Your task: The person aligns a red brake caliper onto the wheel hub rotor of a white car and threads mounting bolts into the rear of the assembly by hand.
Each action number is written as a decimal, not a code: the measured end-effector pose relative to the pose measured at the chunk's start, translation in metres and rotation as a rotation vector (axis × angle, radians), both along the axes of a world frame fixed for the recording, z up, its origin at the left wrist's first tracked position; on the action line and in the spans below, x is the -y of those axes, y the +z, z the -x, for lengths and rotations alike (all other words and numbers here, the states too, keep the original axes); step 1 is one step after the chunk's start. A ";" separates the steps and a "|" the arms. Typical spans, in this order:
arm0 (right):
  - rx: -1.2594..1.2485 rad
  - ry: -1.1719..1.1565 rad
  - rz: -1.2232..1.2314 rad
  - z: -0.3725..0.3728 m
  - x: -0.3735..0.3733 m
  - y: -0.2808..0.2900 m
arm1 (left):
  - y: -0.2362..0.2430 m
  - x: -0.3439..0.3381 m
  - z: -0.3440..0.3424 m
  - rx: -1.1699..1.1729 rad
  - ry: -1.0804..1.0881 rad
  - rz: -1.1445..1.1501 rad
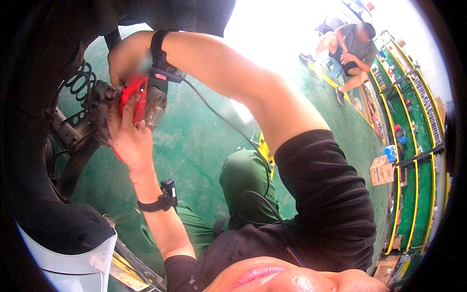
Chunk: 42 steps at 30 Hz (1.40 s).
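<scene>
Inside the wheel well, a red brake caliper sits against the dirty, rusty wheel hub. My left hand comes up from below, its fingers closed on the caliper's near side, index finger lying along the red face. From above, my right hand reaches over to the caliper's upper end. Blur smears its fingers, so whether it holds anything does not show. Each wrist wears a black strap with a small box, and a cable runs off the right one.
A black coil and a metal suspension arm lie left of the caliper. The dark wheel-arch liner curves around. At right stand yellow-edged shelves and a cardboard box. Another person sits on a stool farther off.
</scene>
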State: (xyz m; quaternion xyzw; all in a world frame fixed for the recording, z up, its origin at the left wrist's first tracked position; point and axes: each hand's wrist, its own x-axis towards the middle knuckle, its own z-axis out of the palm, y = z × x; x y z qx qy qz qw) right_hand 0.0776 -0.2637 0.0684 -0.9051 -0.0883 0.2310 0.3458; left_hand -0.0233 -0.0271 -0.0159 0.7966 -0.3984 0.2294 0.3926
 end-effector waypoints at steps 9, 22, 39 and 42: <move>0.082 0.016 -0.093 -0.002 0.007 -0.019 | -0.001 0.001 -0.001 -0.004 -0.020 0.005; -0.249 -0.271 -0.234 0.016 -0.016 0.014 | 0.003 -0.001 -0.002 -0.017 -0.024 0.007; -0.236 -0.162 -0.153 0.023 -0.023 0.032 | 0.004 -0.003 -0.003 0.002 -0.031 0.022; -0.272 -0.295 -0.091 0.016 -0.028 0.026 | 0.001 -0.002 -0.003 -0.028 -0.029 0.001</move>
